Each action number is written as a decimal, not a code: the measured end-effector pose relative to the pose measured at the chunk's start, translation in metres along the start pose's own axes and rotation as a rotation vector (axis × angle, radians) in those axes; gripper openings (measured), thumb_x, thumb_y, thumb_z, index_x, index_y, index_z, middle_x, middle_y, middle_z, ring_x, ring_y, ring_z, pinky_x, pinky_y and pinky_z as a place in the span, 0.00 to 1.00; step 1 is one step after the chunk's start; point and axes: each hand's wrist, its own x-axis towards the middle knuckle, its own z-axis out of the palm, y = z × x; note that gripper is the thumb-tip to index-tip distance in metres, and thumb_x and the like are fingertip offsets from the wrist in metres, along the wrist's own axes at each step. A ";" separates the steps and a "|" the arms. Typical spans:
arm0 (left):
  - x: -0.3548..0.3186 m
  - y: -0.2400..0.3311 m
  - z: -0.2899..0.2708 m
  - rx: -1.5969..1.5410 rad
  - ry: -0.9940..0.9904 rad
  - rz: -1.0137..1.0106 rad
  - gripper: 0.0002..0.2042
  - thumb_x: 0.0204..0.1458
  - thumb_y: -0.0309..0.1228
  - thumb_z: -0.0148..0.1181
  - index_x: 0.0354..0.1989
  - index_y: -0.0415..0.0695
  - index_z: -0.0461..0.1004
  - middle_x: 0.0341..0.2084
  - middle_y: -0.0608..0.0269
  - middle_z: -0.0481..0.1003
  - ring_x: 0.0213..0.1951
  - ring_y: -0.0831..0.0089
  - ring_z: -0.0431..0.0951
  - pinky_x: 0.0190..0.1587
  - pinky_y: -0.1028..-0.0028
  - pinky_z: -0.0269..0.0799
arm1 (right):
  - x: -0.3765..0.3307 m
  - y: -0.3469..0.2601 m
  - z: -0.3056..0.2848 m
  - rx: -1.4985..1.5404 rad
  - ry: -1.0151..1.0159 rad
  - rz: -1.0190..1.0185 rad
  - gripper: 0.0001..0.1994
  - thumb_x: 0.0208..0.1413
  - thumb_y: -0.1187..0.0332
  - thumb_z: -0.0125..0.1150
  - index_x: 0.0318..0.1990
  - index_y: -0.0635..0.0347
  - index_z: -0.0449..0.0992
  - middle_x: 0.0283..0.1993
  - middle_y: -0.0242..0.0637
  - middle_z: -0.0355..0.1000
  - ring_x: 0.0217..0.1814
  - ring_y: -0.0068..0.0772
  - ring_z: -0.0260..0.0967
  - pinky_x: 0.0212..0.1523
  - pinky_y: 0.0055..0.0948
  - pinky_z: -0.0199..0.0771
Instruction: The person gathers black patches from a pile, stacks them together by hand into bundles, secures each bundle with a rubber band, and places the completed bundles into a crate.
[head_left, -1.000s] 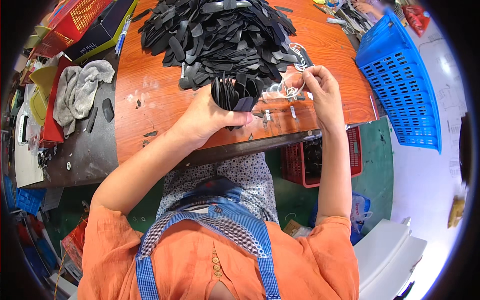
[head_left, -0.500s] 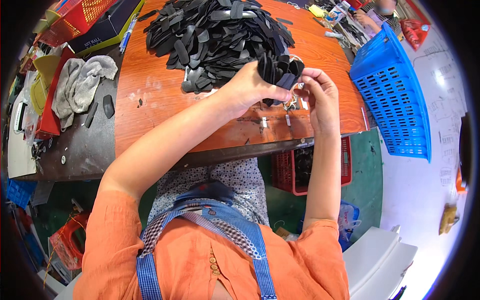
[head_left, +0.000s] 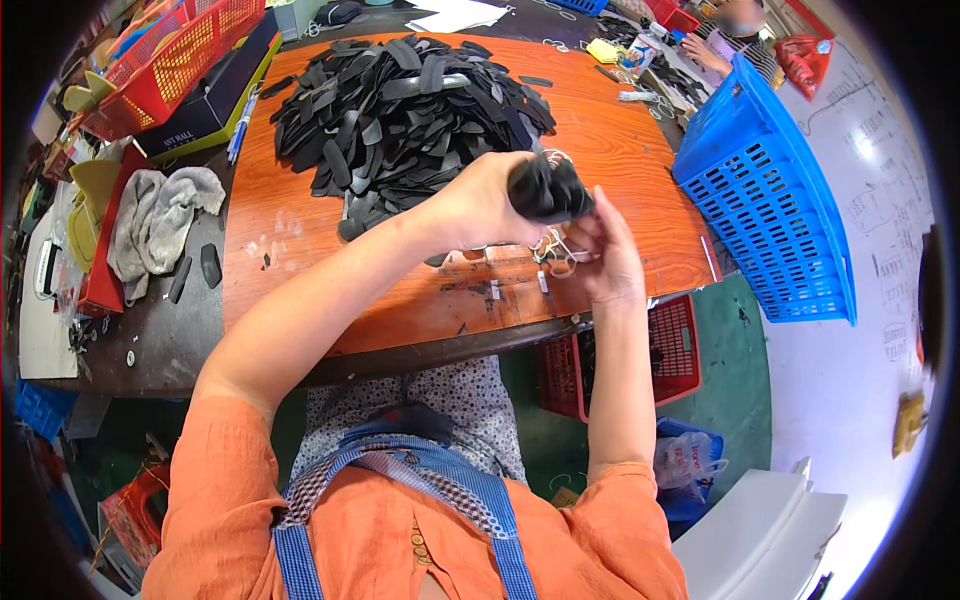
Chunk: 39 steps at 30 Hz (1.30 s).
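A bundle of black strips (head_left: 548, 188) is gripped upright in the left hand (head_left: 480, 205), fingers wrapped tight around it, raised above the orange surface (head_left: 640, 160). The right hand (head_left: 600, 255) pinches rubber bands (head_left: 556, 250) just below it. To do this well, keep the strips squeezed level while a band stretches over their end. Half a second ago the bundle sat slightly farther from the body; the black pile (head_left: 400, 110) lies unchanged.
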 end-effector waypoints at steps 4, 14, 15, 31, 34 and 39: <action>0.005 -0.027 0.002 0.860 0.191 0.330 0.33 0.38 0.25 0.77 0.58 0.44 0.73 0.44 0.46 0.82 0.49 0.45 0.82 0.51 0.58 0.79 | -0.043 -0.002 0.085 -0.592 -0.042 -0.278 0.14 0.67 0.64 0.64 0.54 0.61 0.80 0.30 0.23 0.73 0.28 0.23 0.70 0.29 0.28 0.71; -0.023 0.023 0.008 0.357 0.052 0.267 0.45 0.40 0.17 0.74 0.72 0.38 0.60 0.50 0.44 0.79 0.51 0.62 0.82 0.54 0.63 0.79 | -0.020 0.003 -0.021 -0.018 0.020 0.128 0.12 0.67 0.63 0.60 0.29 0.53 0.72 0.24 0.20 0.63 0.24 0.13 0.54 0.24 0.19 0.53; -0.027 0.032 0.016 0.741 -0.142 0.044 0.47 0.43 0.20 0.71 0.75 0.38 0.53 0.48 0.39 0.79 0.49 0.53 0.83 0.52 0.59 0.80 | -0.021 0.008 0.013 -0.156 0.068 -0.003 0.10 0.66 0.65 0.61 0.31 0.54 0.74 0.25 0.21 0.64 0.25 0.15 0.57 0.25 0.21 0.57; 0.007 -0.026 -0.002 0.821 0.397 0.125 0.21 0.44 0.28 0.71 0.46 0.38 0.70 0.40 0.45 0.81 0.43 0.44 0.83 0.46 0.56 0.79 | -0.053 0.043 0.107 -1.139 -0.399 -0.897 0.16 0.49 0.83 0.66 0.46 0.61 0.75 0.36 0.39 0.75 0.36 0.41 0.76 0.35 0.35 0.78; 0.007 -0.020 -0.019 0.240 0.309 -0.072 0.25 0.38 0.22 0.76 0.47 0.41 0.74 0.40 0.62 0.81 0.43 0.73 0.80 0.50 0.71 0.75 | -0.037 0.049 0.079 -1.338 -0.180 -0.755 0.16 0.50 0.82 0.64 0.47 0.60 0.75 0.36 0.41 0.75 0.39 0.44 0.77 0.42 0.37 0.80; 0.001 -0.027 -0.014 -0.332 0.247 -0.097 0.28 0.36 0.22 0.80 0.50 0.38 0.78 0.43 0.61 0.83 0.46 0.70 0.82 0.55 0.69 0.76 | -0.003 0.027 0.015 -1.126 0.116 -0.488 0.11 0.59 0.78 0.62 0.50 0.65 0.77 0.48 0.42 0.81 0.50 0.31 0.80 0.55 0.33 0.78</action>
